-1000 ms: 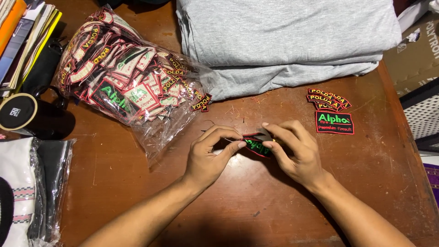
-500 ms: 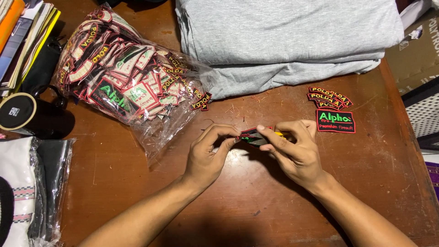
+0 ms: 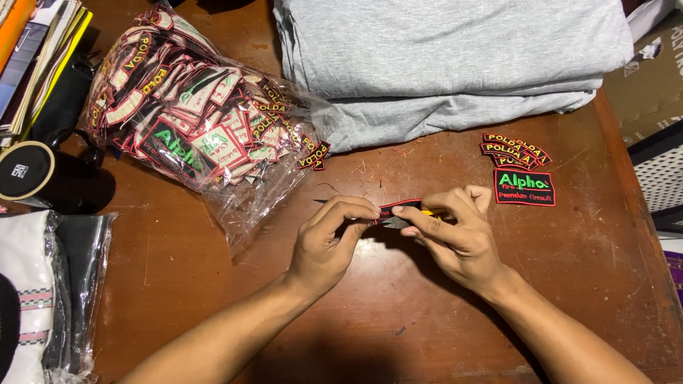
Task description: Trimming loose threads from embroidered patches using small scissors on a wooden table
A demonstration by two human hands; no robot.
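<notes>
patch (image 3: pixel 398 208) mostly hidden by hands, yellow-handled tool (image 3: pixel 427 212) barely visible

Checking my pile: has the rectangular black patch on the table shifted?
No. The rectangular patch still lies just below the curved patches, as before.

Both hands (image 3: pixel 398 238) on one red-edged patch (image 3: pixel 395 208)

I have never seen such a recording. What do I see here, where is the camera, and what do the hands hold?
No machine here: a person works with two bare hands. The camera sits on their head and looks down at a brown table. The left hand and right hand together hold a small patch; the right hand also holds a small tool with a yellow handle. On the table lie a clear bag of patches, folded grey cloth, and a few loose patches at the right.
</notes>
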